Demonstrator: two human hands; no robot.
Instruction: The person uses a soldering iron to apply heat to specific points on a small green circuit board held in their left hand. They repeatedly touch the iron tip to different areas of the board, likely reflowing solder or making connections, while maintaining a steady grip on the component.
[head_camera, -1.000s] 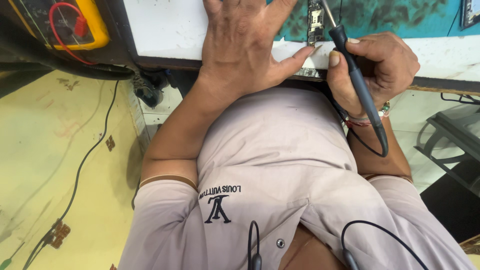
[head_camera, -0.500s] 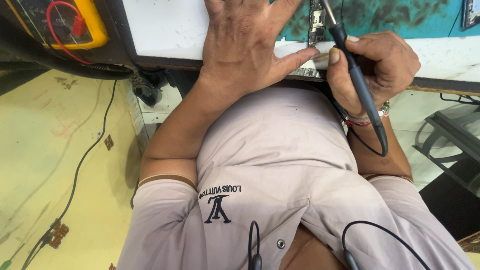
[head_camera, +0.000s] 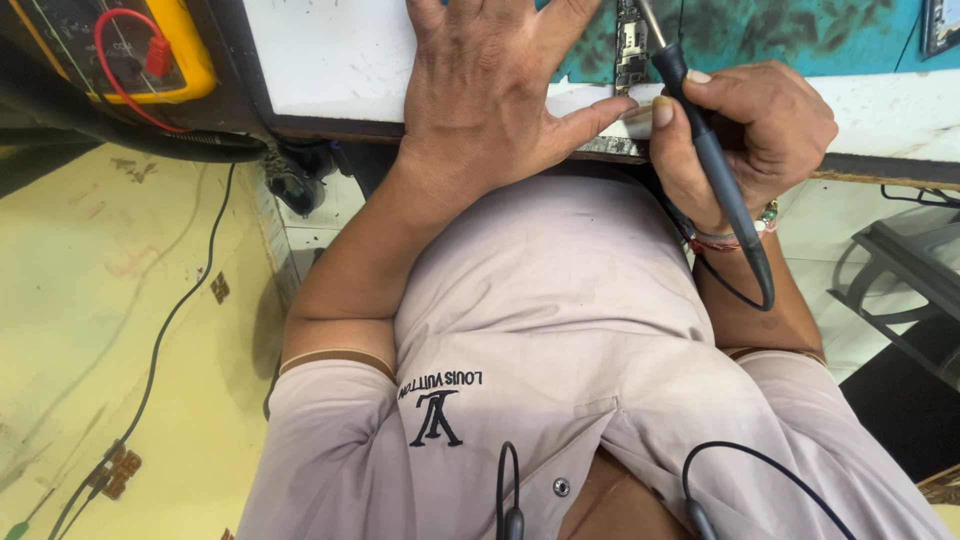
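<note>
My left hand (head_camera: 490, 95) lies flat, palm down, on the white bench top (head_camera: 330, 50), fingers spread, its thumb stretched right beside a narrow dark circuit board (head_camera: 630, 50). My right hand (head_camera: 755, 125) grips a slim black soldering iron (head_camera: 710, 160) like a pen. Its metal tip points up toward the circuit board at the top of the view. A black cord runs from the iron's rear end down along my right wrist, which wears a thread bracelet (head_camera: 735, 235).
A teal work mat (head_camera: 800, 35) covers the bench at top right. A yellow multimeter (head_camera: 130, 50) with a red lead sits at top left. Black cables (head_camera: 170, 320) trail over the yellowish floor. A grey stand (head_camera: 910, 280) is at the right.
</note>
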